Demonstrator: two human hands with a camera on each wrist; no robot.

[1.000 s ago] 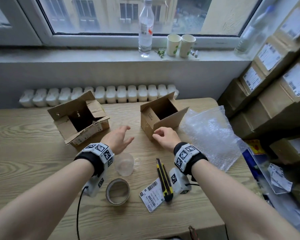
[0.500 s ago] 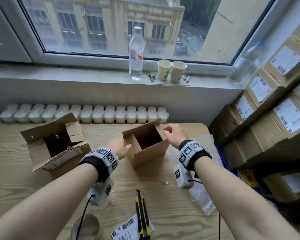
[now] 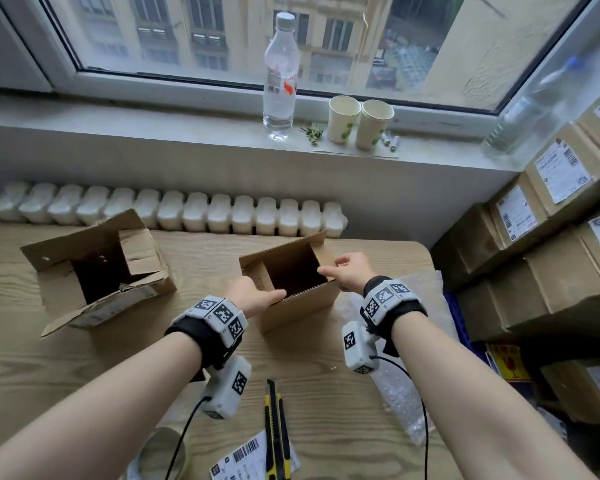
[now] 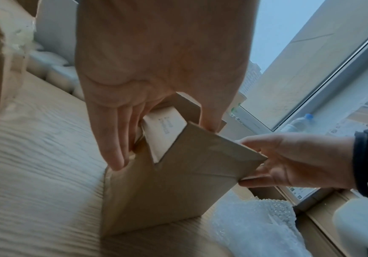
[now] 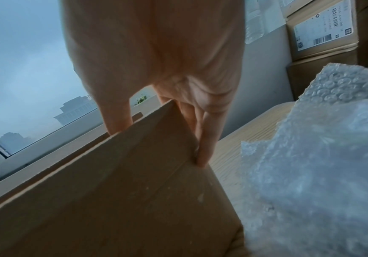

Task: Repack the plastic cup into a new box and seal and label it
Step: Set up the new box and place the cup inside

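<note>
Left hand [image 3: 253,296] and right hand [image 3: 352,271] each pinch opposite rims of the open new box [image 3: 298,299] on the table [image 3: 49,358].

The counter [image 3: 326,382] is pale wood with a plain, matt grain. The new box [image 3: 298,306] is brown corrugated cardboard, matt and smooth-faced, its cut rim showing the fluting; the old box [image 3: 94,299] is the same board, creased and torn. Bubble wrap [image 3: 402,393] is clear, glossy plastic, dimpled. The knife [image 3: 274,427] looks like yellow and black plastic. The bottle [image 3: 279,88] is clear plastic.
</note>
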